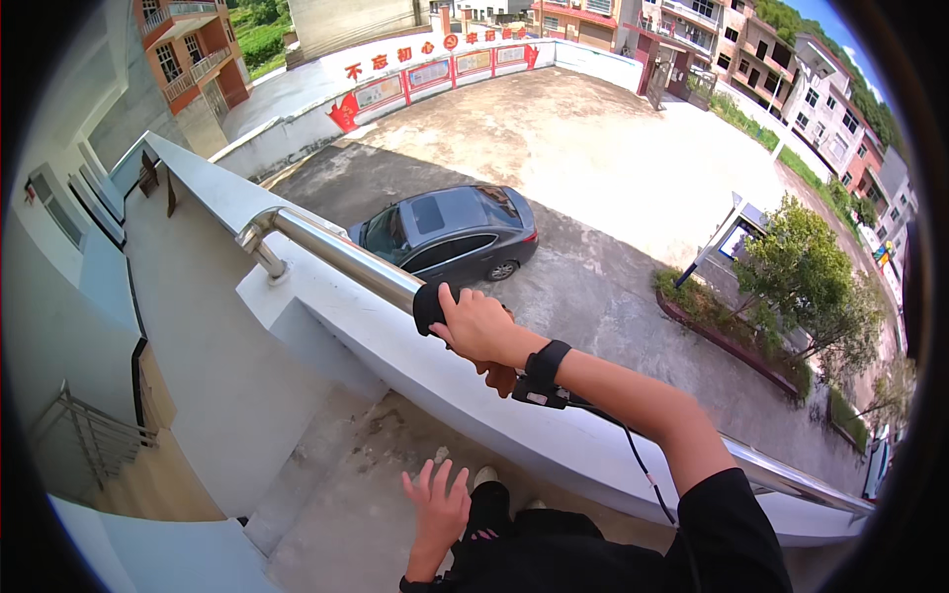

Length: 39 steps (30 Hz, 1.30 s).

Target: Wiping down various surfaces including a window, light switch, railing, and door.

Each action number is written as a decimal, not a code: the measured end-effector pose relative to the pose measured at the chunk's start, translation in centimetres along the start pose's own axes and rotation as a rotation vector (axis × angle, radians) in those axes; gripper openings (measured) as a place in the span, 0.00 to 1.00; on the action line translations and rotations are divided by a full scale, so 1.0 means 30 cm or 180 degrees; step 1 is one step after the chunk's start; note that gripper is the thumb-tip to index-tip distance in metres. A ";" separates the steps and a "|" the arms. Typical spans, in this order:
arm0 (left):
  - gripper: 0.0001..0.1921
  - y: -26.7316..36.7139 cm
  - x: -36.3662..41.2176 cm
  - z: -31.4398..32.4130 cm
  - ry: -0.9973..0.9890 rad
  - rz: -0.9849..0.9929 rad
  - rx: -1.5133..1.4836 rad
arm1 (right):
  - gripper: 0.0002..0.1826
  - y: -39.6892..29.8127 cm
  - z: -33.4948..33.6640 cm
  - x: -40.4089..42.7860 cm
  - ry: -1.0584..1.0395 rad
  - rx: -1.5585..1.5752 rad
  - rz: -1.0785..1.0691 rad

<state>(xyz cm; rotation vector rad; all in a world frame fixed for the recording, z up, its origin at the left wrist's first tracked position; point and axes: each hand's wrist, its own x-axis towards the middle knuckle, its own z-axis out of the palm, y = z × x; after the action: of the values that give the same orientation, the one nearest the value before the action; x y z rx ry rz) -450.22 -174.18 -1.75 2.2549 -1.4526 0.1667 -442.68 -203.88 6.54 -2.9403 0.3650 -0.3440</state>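
My right hand [478,319] is wrapped over a dark cloth-like piece [425,307] that lies around a polished metal handrail [348,248]. A brown, crumpled part [498,379] shows below the palm; whether it belongs to the same piece I cannot tell. On my right wrist sits a black strap [547,363] with a small box and a cable [642,463]. My left hand [439,504] hangs low in front of my body, its fingers apart and nothing in it. Beneath the rail runs a white parapet wall [445,393].
A metal post [274,265] carries the rail's upper end. Concrete floor [326,511] lies at my feet, with a stair railing [93,437] at lower left. Beyond the parapet, well below, are a grey car [460,230], a paved yard [549,126] and a planted bed [730,337].
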 end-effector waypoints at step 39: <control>0.18 -0.195 -0.041 0.053 -0.0366 -0.0300 -0.0291 | 0.41 0.167 -0.287 -0.796 -0.0722 -0.0328 0.0903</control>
<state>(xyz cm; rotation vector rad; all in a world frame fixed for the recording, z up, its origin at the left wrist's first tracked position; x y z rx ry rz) -445.78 -171.82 -5.38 2.2849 -1.3777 -0.0588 -468.44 -203.63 8.97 -2.9254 0.7740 0.0464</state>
